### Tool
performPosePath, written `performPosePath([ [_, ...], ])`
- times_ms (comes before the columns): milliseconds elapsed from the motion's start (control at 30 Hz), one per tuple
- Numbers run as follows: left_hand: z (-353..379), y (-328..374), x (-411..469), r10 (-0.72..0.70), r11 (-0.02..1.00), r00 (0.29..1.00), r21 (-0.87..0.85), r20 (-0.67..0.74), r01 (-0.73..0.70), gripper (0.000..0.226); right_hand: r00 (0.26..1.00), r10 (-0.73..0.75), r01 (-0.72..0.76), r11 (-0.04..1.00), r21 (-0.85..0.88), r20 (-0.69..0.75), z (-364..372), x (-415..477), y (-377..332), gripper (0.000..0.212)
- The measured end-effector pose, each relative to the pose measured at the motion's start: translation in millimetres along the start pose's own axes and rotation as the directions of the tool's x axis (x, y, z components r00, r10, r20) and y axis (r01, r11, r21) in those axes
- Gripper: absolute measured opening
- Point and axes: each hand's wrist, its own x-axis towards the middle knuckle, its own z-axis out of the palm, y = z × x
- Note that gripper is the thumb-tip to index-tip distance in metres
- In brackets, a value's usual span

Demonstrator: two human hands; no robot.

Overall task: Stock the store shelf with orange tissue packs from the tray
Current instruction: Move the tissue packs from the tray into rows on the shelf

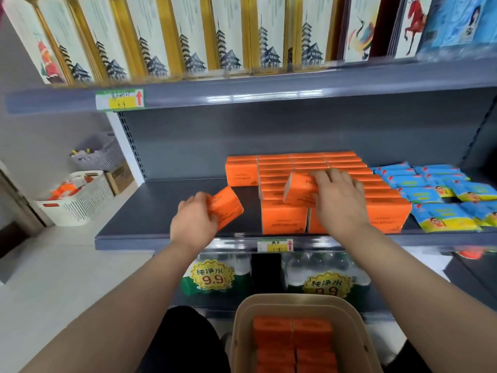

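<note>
My left hand [194, 221] grips an orange tissue pack [228, 207], tilted, just above the bare left part of the grey shelf [150, 208]. My right hand [339, 199] grips another orange pack [300, 188] over the stacked rows of orange packs [283, 219] in the shelf's middle. A single orange pack [241, 170] stands upright at the back left of the rows. The beige tray [242, 332] at the bottom of the view holds several more orange packs [293, 343].
Blue wipe packets [435, 195] lie on the shelf right of the orange rows. An upper shelf [269, 95] overhangs with framed pictures. Bottled-water packs [215, 275] sit below. White baskets [78, 200] and a cardboard box stand on the floor at the left.
</note>
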Motion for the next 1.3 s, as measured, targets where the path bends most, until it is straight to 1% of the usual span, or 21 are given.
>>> performPosePath([
  [200,11.8,4.8,38.0,-0.005,0.992,0.993,0.124,0.118,-0.009,0.04,0.997,-0.08,0.079,0.996,-0.041,-0.022,19.2,35.8,-2.1,0.059],
  [333,27.7,5.7,63.3,-0.029,0.985,0.984,0.172,0.174,-0.002,0.044,0.994,-0.083,0.086,0.995,-0.054,0.065,28.4,54.4,0.5,0.069],
  [433,42.2,3.5,80.1,-0.037,0.978,0.97,0.209,0.242,-0.015,0.047,0.989,-0.074,0.082,0.995,-0.056,0.126,35.7,61.0,4.5,0.075],
  [500,51.0,2.2,89.3,-0.038,0.976,0.956,0.218,0.292,-0.028,0.05,0.99,-0.075,0.081,0.995,-0.05,0.12,37.5,67.6,7.6,0.071],
  [567,59.6,3.0,98.7,-0.042,0.977,0.951,0.214,0.307,-0.026,0.05,0.994,-0.07,0.073,0.997,-0.032,0.082,41.8,78.0,11.2,0.062],
  [633,67.6,4.6,109.0,-0.046,0.979,0.953,0.201,0.299,-0.016,0.05,0.995,-0.071,0.072,0.997,-0.004,0.065,48.1,87.0,13.7,0.058],
  [767,84.2,5.8,140.3,-0.053,0.985,0.963,0.17,0.266,0.007,0.048,0.99,-0.115,0.113,0.993,0.03,0.075,65.5,97.2,15.8,0.056],
  [1000,116.7,9.4,194.4,-0.028,0.983,0.978,0.185,0.205,-0.011,0.058,0.99,-0.136,0.133,0.99,0.051,0.044,82.5,99.6,22.7,0.059],
  [1167,139.0,16.7,207.0,-0.049,0.996,0.997,0.073,0.054,0.045,0.057,0.994,-0.109,0.107,0.992,0.063,0.028,91.3,98.8,23.5,0.062],
  [1233,143.6,21.1,209.4,-0.048,0.999,0.998,-0.003,0.035,0.048,0.057,0.995,-0.102,0.102,0.992,0.068,0.007,93.4,97.9,23.4,0.063],
  [1300,145.3,22.8,210.9,-0.041,0.994,0.998,-0.1,0.057,0.047,0.06,0.995,-0.097,0.097,0.992,0.075,-0.005,94.8,97.1,23.0,0.064],
])
